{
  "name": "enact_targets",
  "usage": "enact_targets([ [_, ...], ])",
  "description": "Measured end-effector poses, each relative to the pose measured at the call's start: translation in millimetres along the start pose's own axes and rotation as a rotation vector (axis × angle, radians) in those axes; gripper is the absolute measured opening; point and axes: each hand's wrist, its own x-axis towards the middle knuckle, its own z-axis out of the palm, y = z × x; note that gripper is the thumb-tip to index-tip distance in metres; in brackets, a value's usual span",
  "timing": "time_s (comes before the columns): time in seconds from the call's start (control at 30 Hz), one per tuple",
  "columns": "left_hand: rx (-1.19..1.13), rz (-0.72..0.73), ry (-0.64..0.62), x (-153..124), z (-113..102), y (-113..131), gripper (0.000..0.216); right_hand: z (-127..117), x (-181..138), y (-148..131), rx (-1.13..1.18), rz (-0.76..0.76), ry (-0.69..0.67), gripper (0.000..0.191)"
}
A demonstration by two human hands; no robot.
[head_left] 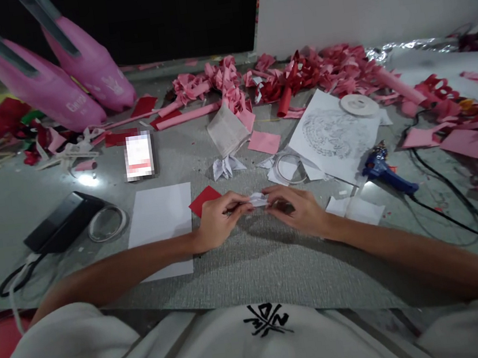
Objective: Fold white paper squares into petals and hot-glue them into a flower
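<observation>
A small piece of folded white paper (258,200) is held up between my two hands, just above the table. My left hand (221,219) pinches its left end between thumb and fingers. On the right end, my right hand (295,210) has a similar pinch. Part of the paper is hidden by the fingertips. A red paper square (204,199) lies beside my left hand, partly behind it. Just beyond the hands sits a folded white paper shape (228,167) with pointed tips. A white sheet (160,217) lies under my left forearm.
A blue glue gun (388,172) with a black cord lies at right. Tape rolls (107,223), a black device (63,221), a phone (138,155) and a printed sheet (329,133) surround the workspace. Pink and red paper pieces (338,68) and pink bottles (88,69) line the back.
</observation>
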Motion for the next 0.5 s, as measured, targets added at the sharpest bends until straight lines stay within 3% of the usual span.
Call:
enact_targets([
  [0.2, 0.087, 0.095, 0.006, 0.1, 0.1, 1.4, 0.022, 1.6, 0.7, 1.8, 0.02, 0.03, -0.034, 0.012],
  [0.5, 0.342, 0.181, -0.005, 0.3, -3.3, 1.0, 0.019, -1.7, 5.1, -5.1, 0.042, 0.025, 0.023, 0.01],
])
